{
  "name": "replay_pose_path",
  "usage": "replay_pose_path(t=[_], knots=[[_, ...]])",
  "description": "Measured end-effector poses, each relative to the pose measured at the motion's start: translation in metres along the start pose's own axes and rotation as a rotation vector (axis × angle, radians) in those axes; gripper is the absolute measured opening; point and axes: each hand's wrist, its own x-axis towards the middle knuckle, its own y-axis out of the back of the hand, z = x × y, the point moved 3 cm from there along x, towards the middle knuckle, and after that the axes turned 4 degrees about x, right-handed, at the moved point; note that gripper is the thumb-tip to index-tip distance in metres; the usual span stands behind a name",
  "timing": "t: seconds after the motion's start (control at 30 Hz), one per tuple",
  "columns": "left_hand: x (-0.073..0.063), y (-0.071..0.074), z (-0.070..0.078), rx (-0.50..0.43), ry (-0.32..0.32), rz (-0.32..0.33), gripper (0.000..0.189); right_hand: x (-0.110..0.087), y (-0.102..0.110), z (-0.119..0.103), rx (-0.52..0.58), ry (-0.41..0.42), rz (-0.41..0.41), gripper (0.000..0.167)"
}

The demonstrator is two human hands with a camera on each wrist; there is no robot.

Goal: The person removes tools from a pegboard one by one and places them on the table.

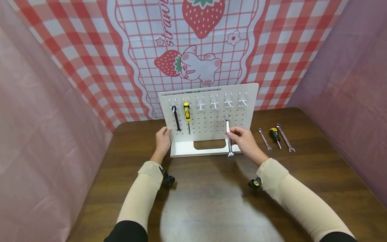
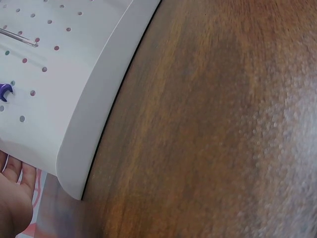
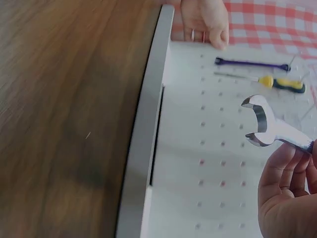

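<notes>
A white pegboard stand [image 1: 208,132] stands upright on the table. My left hand [image 1: 163,139] grips its left edge low down, and in the left wrist view the fingers [image 2: 27,176] reach behind the board. My right hand [image 1: 243,139] pinches a silver combination wrench [image 1: 228,134] by the middle of its shaft, before the right part of the board. Its ring end points up, below the hooks; its open end [image 3: 260,121] faces down. On the leftmost hooks hang a dark wrench [image 1: 176,118] and a yellow-and-black screwdriver [image 1: 187,114].
Several white hooks [image 1: 228,103] along the board's top right carry no tools. Right of the board lie a small wrench [image 1: 264,139], a black-and-yellow screwdriver [image 1: 274,135] and a longer wrench [image 1: 285,137] on the wooden table [image 1: 208,198]. A checked cloth [image 1: 90,64] hangs behind.
</notes>
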Motion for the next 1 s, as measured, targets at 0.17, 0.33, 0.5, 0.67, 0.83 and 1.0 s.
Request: replay_pose_path(t=[0.17, 0.33, 0.5, 0.67, 0.83, 1.0], knots=[[0.0, 0.001, 0.0, 0.004, 0.002, 0.0, 0.019, -0.005, 0.025, 0.007, -0.073, -0.012, 0.024, 0.019], [0.0, 0.001, 0.0, 0.003, -0.005, 0.01, 0.019, -0.008, 0.047, 0.015, -0.118, -0.019, 0.039, 0.021], [0.0, 0.001, 0.0, 0.016, 0.0, 0.008, 0.019, -0.009, 0.064, 0.021, -0.185, -0.012, 0.07, 0.019], [-0.001, 0.0, 0.0, 0.017, 0.007, 0.003, 0.019, -0.011, 0.079, 0.027, -0.243, -0.018, 0.094, 0.02], [-0.001, 0.001, 0.001, 0.007, 0.012, -0.002, 0.02, -0.013, 0.096, 0.033, -0.246, -0.071, 0.115, 0.025], [-0.002, 0.0, 0.002, 0.002, -0.002, 0.015, 0.019, -0.013, 0.116, 0.041, -0.128, -0.191, 0.092, 0.025]])
